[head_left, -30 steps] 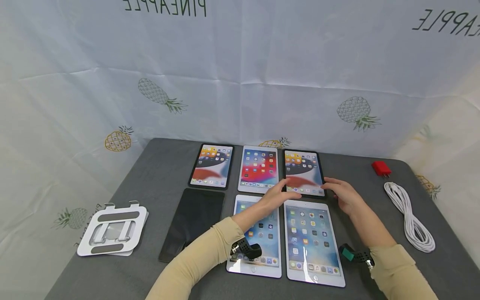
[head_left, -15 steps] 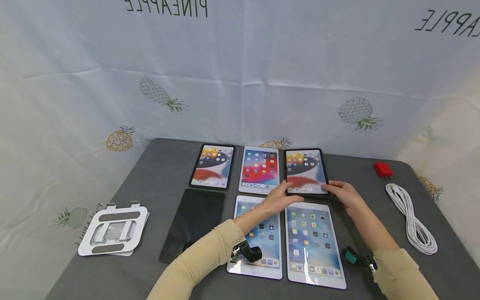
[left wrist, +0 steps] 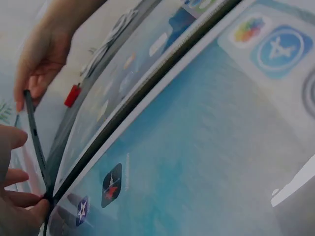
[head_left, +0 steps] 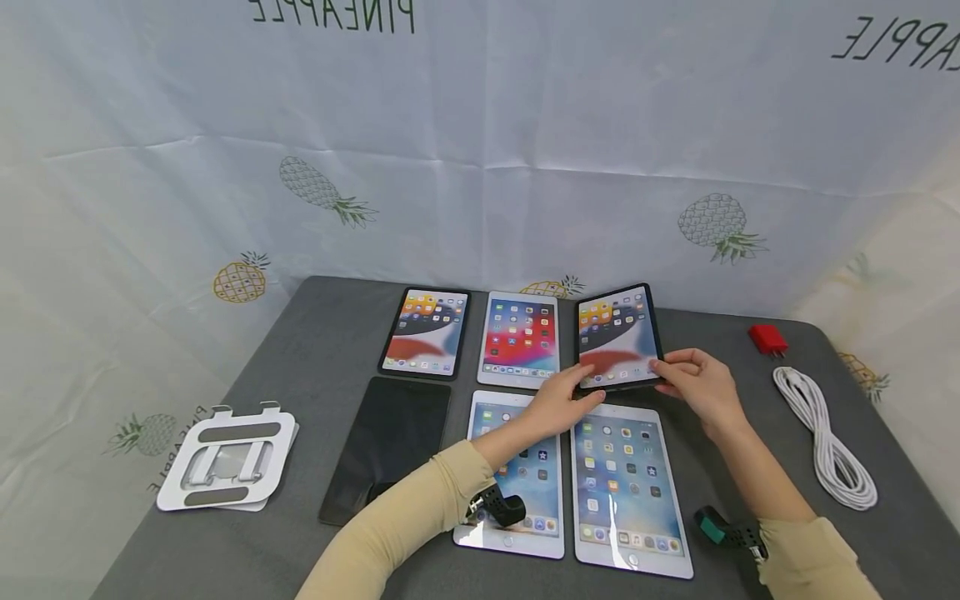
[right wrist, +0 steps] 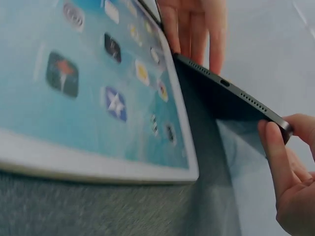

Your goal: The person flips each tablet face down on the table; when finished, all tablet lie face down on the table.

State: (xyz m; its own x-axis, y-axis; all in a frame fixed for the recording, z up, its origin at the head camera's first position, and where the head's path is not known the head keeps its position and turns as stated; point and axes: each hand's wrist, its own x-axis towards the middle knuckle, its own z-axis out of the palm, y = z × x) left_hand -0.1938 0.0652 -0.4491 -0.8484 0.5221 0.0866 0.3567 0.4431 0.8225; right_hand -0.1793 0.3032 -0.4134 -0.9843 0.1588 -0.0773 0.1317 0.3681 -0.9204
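Black tablet (head_left: 618,329) nearest the red charger (head_left: 768,339), pinched by the right hand (head_left: 701,385) and touched by straight fingers of the left hand (head_left: 557,402), is apparently at lifting stage; left grip seems required.

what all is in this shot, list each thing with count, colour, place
Held tablet: one, black, back right, tilted
Back left tablet: one, black, back row
Back middle tablet: one, white, back row
Slab, maybe a tablet: one, black, front left
Front middle tablet: one, white, front row
Front right tablet: one, white, front row
Stand: one, white and grey, left
Plug: one, red, far right
Cable: one coil, white, near plug
Table: one, grey, under these
Backdrop: one, pale, behind table
Wrist cameras: two, mostly black, on wrists
Sleeves: two, beige, on forearms
Left hand: one, at held tablet's left corner
Right hand: one, pinching its right corner
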